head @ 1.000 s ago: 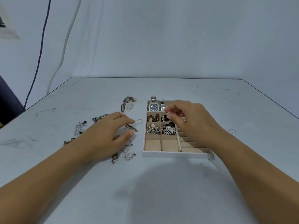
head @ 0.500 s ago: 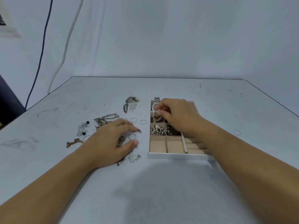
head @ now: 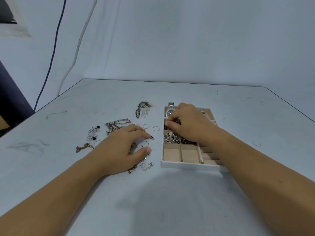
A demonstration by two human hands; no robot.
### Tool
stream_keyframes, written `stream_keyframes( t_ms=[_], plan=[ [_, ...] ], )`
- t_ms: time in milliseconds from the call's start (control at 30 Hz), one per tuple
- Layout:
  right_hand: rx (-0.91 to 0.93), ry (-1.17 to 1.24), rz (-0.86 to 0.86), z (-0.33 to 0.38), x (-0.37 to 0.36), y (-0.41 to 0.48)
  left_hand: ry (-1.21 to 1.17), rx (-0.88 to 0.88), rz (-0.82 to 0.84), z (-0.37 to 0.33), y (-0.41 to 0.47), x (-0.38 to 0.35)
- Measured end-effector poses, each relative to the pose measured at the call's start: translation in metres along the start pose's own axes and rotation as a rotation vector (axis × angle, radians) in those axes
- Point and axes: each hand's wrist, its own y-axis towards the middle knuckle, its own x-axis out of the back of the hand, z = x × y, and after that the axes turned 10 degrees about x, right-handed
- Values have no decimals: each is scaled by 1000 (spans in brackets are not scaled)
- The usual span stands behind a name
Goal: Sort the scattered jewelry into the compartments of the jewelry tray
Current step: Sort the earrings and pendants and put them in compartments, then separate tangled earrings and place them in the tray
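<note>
The white jewelry tray (head: 190, 165) with beige compartments lies right of centre. A watch (head: 169, 113) fills its far left compartment, and a pearl piece (head: 170, 137) lies in the third row. My right hand (head: 190, 125) reaches over the second-row left compartment, fingers and thumb curled together at a small silver piece that they mostly hide. My left hand (head: 122, 147) rests palm down on the table over scattered pieces. Its thumb and forefinger lie on either side of a thin ring (head: 144, 143) without gripping it.
Loose pieces lie left of the tray: a silver link chain (head: 117, 124), black-bead earrings (head: 92, 132), a gold chain (head: 84, 148), a heart pendant (head: 145, 166), a dark filigree piece (head: 142, 108) and two thin rings (head: 146, 126). Another ring (head: 256, 143) lies far right.
My right hand carried the small silver piece from above the tray's middle toward the far left compartments and lowered it. My left hand stayed flat over the scattered pieces.
</note>
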Motion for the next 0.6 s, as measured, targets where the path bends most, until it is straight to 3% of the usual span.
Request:
stream_keyframes(
  t_ms=[200,367,600],
  plan=[
    [118,87,-51,23,-2,15,-13,81,-116,13,2,37],
    [223,100,32,42,-15,38,43,236,-112,42,-7,73],
    [226,100,151,57,-38,75,55,295,-121,89,-20,69]
  ],
)
